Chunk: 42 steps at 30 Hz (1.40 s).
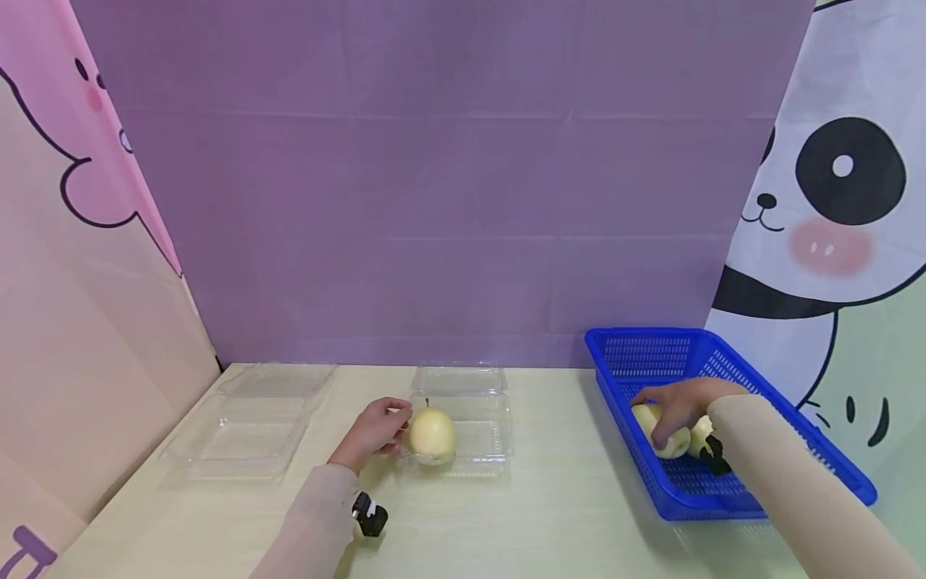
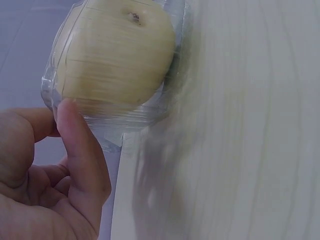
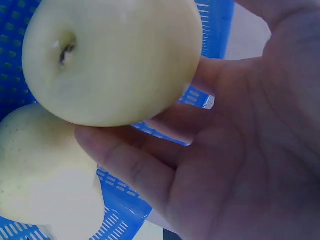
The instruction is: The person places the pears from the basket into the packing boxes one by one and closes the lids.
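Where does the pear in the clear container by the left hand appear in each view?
Head: the pear sits below centre, slightly left, in the clear container.
Left wrist: same pear, upper left, through clear plastic.
Right wrist: not in it; the top pear is another, in the right hand.
Shared landmark, head and left wrist: the left hand, at the container's edge.
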Each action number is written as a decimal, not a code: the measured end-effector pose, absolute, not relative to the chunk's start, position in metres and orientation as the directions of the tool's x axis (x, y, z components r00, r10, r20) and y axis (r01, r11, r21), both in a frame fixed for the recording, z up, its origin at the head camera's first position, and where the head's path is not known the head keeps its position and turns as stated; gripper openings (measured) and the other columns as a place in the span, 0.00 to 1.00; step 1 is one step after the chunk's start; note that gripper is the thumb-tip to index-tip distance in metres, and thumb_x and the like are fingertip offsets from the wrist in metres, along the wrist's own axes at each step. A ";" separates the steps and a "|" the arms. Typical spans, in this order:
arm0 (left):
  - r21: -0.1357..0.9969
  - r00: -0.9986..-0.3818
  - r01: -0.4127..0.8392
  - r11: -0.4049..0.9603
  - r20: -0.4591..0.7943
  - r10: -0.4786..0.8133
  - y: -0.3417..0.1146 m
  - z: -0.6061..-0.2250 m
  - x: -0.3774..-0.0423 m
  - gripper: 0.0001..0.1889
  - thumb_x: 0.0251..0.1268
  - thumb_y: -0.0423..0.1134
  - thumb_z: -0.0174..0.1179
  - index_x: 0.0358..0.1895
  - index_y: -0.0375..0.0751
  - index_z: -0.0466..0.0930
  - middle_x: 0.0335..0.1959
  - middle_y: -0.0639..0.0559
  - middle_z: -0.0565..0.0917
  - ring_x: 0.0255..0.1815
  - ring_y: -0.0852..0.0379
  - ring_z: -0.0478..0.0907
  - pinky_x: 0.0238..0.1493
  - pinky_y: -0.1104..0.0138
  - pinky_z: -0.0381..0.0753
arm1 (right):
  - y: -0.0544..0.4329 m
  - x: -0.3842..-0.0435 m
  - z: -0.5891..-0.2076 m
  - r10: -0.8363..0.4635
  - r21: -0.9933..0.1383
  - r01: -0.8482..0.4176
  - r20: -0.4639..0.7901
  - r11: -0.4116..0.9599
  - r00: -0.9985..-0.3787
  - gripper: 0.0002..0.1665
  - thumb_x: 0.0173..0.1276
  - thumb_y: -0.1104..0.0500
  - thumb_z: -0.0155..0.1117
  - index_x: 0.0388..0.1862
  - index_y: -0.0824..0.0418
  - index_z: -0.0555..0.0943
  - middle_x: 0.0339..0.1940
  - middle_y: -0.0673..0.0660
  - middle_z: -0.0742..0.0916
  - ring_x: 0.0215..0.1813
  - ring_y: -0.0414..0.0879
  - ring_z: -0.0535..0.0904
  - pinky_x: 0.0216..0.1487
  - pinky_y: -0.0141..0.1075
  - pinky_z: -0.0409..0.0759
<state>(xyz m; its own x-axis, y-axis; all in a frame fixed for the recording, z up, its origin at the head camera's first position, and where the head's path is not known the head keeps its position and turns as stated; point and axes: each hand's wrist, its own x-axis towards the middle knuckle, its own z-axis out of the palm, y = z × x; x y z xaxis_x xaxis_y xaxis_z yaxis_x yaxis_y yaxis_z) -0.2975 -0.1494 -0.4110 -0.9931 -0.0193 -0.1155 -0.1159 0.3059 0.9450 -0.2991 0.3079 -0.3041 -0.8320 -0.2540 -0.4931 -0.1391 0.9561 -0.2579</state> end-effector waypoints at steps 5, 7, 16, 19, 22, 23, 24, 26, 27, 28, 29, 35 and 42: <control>0.944 -0.992 -0.122 0.306 -0.122 -0.020 -0.150 -0.411 -0.297 0.18 0.76 0.37 0.54 0.61 0.29 0.72 0.31 0.47 0.77 0.23 0.59 0.72 0.23 0.70 0.78 | 0.307 -0.296 -0.297 -0.262 -0.259 -0.149 -0.489 0.954 -0.832 0.46 0.51 0.55 0.73 0.71 0.53 0.69 0.57 0.65 0.73 0.52 0.60 0.70 0.45 0.51 0.78; 0.947 -0.993 -0.119 0.297 -0.119 -0.019 -0.150 -0.412 -0.297 0.18 0.76 0.37 0.54 0.61 0.29 0.72 0.31 0.47 0.76 0.23 0.60 0.72 0.23 0.71 0.78 | 0.306 -0.294 -0.294 -0.251 -0.256 -0.138 -0.486 0.957 -0.837 0.46 0.51 0.54 0.74 0.71 0.51 0.69 0.56 0.64 0.73 0.52 0.60 0.69 0.46 0.53 0.77; 0.953 -0.994 -0.110 0.282 -0.111 -0.014 -0.151 -0.412 -0.298 0.18 0.76 0.37 0.54 0.61 0.29 0.72 0.33 0.47 0.76 0.25 0.59 0.72 0.23 0.71 0.79 | 0.308 -0.291 -0.287 -0.237 -0.239 -0.136 -0.468 0.961 -0.851 0.45 0.52 0.52 0.74 0.71 0.49 0.70 0.60 0.67 0.73 0.55 0.64 0.68 0.49 0.62 0.76; 0.954 -0.994 -0.108 0.279 -0.108 -0.016 -0.151 -0.413 -0.298 0.17 0.75 0.37 0.54 0.60 0.29 0.72 0.32 0.48 0.76 0.25 0.60 0.72 0.23 0.71 0.78 | 0.308 -0.291 -0.286 -0.241 -0.230 -0.147 -0.465 0.962 -0.852 0.45 0.52 0.51 0.75 0.70 0.49 0.70 0.61 0.68 0.73 0.56 0.65 0.69 0.50 0.63 0.76; 0.954 -0.994 -0.108 0.281 -0.107 -0.018 -0.151 -0.413 -0.299 0.17 0.75 0.37 0.54 0.60 0.30 0.73 0.32 0.48 0.76 0.25 0.60 0.72 0.23 0.71 0.78 | 0.309 -0.290 -0.284 -0.247 -0.223 -0.158 -0.465 0.962 -0.850 0.45 0.52 0.51 0.74 0.71 0.49 0.70 0.60 0.68 0.74 0.56 0.66 0.68 0.51 0.65 0.75; 0.954 -0.994 -0.108 0.280 -0.108 -0.017 -0.152 -0.414 -0.299 0.17 0.75 0.37 0.54 0.60 0.30 0.73 0.32 0.48 0.76 0.25 0.60 0.72 0.23 0.71 0.79 | 0.309 -0.290 -0.283 -0.253 -0.224 -0.164 -0.463 0.961 -0.849 0.45 0.52 0.51 0.74 0.71 0.49 0.70 0.60 0.68 0.74 0.56 0.66 0.68 0.51 0.65 0.74; 0.954 -0.994 -0.108 0.281 -0.108 -0.017 -0.152 -0.414 -0.298 0.17 0.75 0.37 0.54 0.60 0.30 0.73 0.32 0.48 0.76 0.25 0.60 0.72 0.23 0.71 0.79 | 0.310 -0.289 -0.283 -0.265 -0.232 -0.173 -0.460 0.957 -0.848 0.45 0.52 0.52 0.74 0.71 0.50 0.70 0.58 0.66 0.74 0.55 0.65 0.69 0.51 0.63 0.75; 0.953 -0.994 -0.110 0.283 -0.109 -0.017 -0.151 -0.414 -0.298 0.17 0.75 0.37 0.54 0.59 0.30 0.73 0.33 0.47 0.76 0.25 0.59 0.72 0.23 0.71 0.79 | 0.311 -0.288 -0.281 -0.281 -0.244 -0.186 -0.453 0.952 -0.846 0.46 0.52 0.53 0.74 0.71 0.51 0.69 0.56 0.64 0.75 0.54 0.64 0.69 0.50 0.61 0.75; 0.953 -0.994 -0.109 0.282 -0.109 -0.016 -0.151 -0.414 -0.298 0.17 0.75 0.37 0.54 0.60 0.30 0.73 0.33 0.47 0.76 0.25 0.59 0.72 0.23 0.71 0.79 | 0.312 -0.287 -0.280 -0.289 -0.254 -0.190 -0.450 0.948 -0.845 0.46 0.52 0.53 0.73 0.71 0.52 0.69 0.55 0.63 0.75 0.54 0.63 0.69 0.49 0.60 0.75; 0.954 -0.994 -0.109 0.280 -0.109 -0.014 -0.151 -0.414 -0.298 0.17 0.75 0.37 0.54 0.60 0.30 0.73 0.33 0.47 0.76 0.25 0.59 0.72 0.23 0.71 0.79 | 0.312 -0.287 -0.279 -0.299 -0.265 -0.195 -0.445 0.944 -0.844 0.46 0.52 0.54 0.73 0.71 0.53 0.68 0.55 0.63 0.75 0.53 0.62 0.69 0.48 0.59 0.75; 0.954 -0.994 -0.108 0.279 -0.108 -0.014 -0.151 -0.414 -0.298 0.17 0.75 0.37 0.54 0.60 0.30 0.73 0.33 0.47 0.76 0.25 0.59 0.72 0.23 0.71 0.79 | 0.313 -0.286 -0.278 -0.305 -0.274 -0.198 -0.441 0.941 -0.844 0.46 0.51 0.54 0.73 0.72 0.54 0.68 0.54 0.62 0.75 0.53 0.62 0.69 0.48 0.58 0.75; 0.954 -0.994 -0.108 0.280 -0.110 -0.010 -0.150 -0.413 -0.296 0.17 0.76 0.37 0.54 0.59 0.30 0.73 0.33 0.47 0.76 0.25 0.59 0.72 0.23 0.70 0.79 | 0.316 -0.283 -0.272 -0.326 -0.296 -0.211 -0.426 0.932 -0.844 0.47 0.53 0.54 0.73 0.72 0.56 0.67 0.58 0.65 0.74 0.56 0.64 0.69 0.48 0.59 0.74; 0.954 -0.994 -0.106 0.282 -0.108 -0.008 -0.152 -0.412 -0.296 0.17 0.76 0.37 0.54 0.60 0.30 0.72 0.33 0.47 0.76 0.25 0.59 0.72 0.23 0.70 0.79 | 0.318 -0.280 -0.265 -0.335 -0.328 -0.207 -0.405 0.922 -0.851 0.47 0.52 0.55 0.71 0.72 0.59 0.66 0.54 0.63 0.75 0.52 0.61 0.70 0.45 0.52 0.76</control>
